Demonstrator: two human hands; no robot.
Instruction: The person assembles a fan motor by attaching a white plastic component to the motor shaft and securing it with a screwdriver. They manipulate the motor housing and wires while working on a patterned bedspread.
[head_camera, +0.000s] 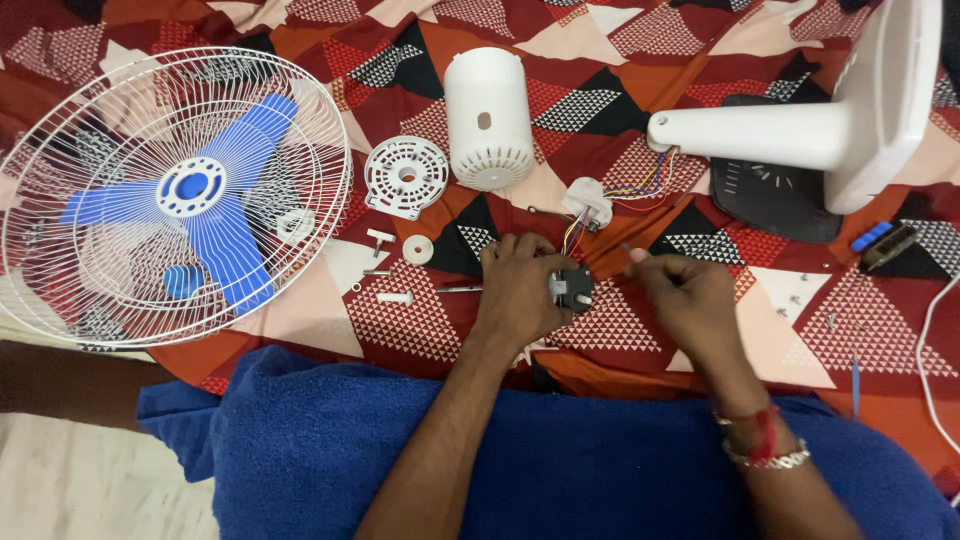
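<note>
My left hand (520, 290) grips a small dark motor part (574, 287) with coloured wires (574, 236) running up to a white connector block (588, 201). My right hand (688, 298) is just to its right, fingers pinched on a thin small piece that is too small to identify. Both hands rest on a red patterned cloth (620, 90). Wires also lead from the block into the neck of the white fan stand (800, 130).
A white wire fan guard with blue blades (190, 190) lies at the left. A white motor cover (487, 118), a round vented plate (405, 176), small white caps and screws (395, 297) lie nearby. A blue towel (600, 450) covers my lap. A black plate (770, 190) sits under the stand.
</note>
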